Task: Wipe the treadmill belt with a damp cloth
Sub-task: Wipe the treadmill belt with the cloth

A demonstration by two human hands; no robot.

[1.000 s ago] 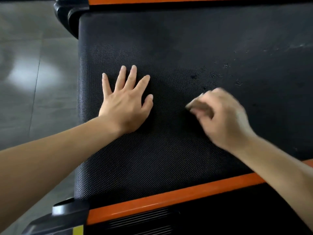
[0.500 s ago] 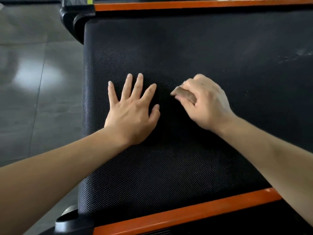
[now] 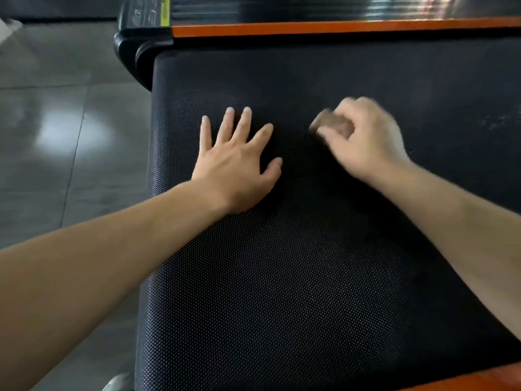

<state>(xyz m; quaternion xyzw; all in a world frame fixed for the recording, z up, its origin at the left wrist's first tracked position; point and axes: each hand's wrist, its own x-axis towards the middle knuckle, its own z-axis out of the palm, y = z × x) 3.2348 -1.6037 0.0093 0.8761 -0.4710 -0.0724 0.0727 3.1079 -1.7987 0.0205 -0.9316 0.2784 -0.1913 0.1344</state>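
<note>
The black textured treadmill belt (image 3: pixel 282 292) fills most of the head view. My left hand (image 3: pixel 236 165) lies flat on the belt near its left end, palm down, fingers spread, holding nothing. To its right, my right hand (image 3: pixel 363 139) is curled around a small brown wad of cloth (image 3: pixel 329 125), pressed against the belt. Only the wad's left end shows past the fingers, and it is blurred by motion. A few faint pale marks (image 3: pixel 499 121) sit on the belt at the far right.
Orange side rails run along the far edge (image 3: pixel 338 26) and the near right corner (image 3: pixel 479 379) of the belt. A black end cap (image 3: pixel 135 49) sits at the top left corner. Grey glossy floor tiles (image 3: pixel 56 136) lie to the left.
My right hand with the cloth swept left toward my left hand, then shifted slightly up and away. The dark specks near it a second ago are no longer visible. The view shifted right.
</note>
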